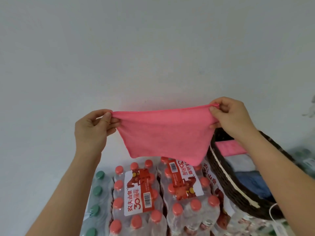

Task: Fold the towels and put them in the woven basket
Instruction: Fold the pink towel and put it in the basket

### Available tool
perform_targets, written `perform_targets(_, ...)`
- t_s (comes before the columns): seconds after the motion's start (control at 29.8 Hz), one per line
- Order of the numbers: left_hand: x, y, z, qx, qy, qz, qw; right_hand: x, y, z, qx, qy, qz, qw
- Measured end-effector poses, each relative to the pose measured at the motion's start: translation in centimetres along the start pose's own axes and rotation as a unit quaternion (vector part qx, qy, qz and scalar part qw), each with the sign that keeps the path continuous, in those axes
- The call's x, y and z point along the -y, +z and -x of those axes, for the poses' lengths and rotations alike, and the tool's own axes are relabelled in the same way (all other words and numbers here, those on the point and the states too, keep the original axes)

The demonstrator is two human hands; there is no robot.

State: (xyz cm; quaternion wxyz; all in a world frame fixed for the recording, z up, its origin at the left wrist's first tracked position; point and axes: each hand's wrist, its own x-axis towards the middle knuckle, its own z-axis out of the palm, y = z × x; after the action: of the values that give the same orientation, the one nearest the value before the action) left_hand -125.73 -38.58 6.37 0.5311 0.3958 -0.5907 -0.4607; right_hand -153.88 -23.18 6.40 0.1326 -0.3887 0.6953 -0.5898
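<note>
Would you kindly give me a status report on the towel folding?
Left hand, right hand each pinch a top corner. Pink towel stretched midair above bottle packs. Woven basket at right, folded towels inside.

Towel point(163, 133) left of basket point(226, 181).

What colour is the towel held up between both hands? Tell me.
Pink: the towel shows best in the head view.

The pink matt, fuzzy cloth towel point(163, 133) I held looked soft. The dark brown woven basket point(226, 178) looked coarse and ribbed. The shrink-wrapped red-capped plastic bottle packs point(136, 195) gleamed glossy; the white wall point(136, 48) was smooth, matt.
</note>
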Motion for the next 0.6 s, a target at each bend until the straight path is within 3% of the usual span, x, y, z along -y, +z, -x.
perform_targets(0.13,0.9,0.4,-0.9,-0.006,0.013,-0.061,0.998,-0.6,0.7,-0.8,0.003,0.03,0.025,0.999)
perform_targets(0.27,2.8,0.2,-1.4,0.002,-0.033,-0.073,0.997,-1.2,2.1,-1.2,0.022,-0.06,0.258,0.964)
perform_targets(0.34,2.7,-0.2,-1.1,-0.017,-0.038,-0.021,0.999,-1.0,2.5,-1.3,-0.003,-0.103,0.263,0.959)
perform_targets(0.47,-0.5,-1.4,0.9,-0.024,0.049,0.051,0.997,1.2,1.0,0.7,-0.097,-0.201,0.196,0.955)
perform_targets(0.54,-1.2,-2.7,2.8,-0.026,0.063,0.072,0.995,1.9,0.0,3.4,-0.103,-0.241,0.188,0.946)
perform_targets(0.6,-0.1,-4.4,5.3,-0.035,0.01,0.094,0.995,0.6,-0.2,7.0,-0.067,-0.243,0.203,0.946)
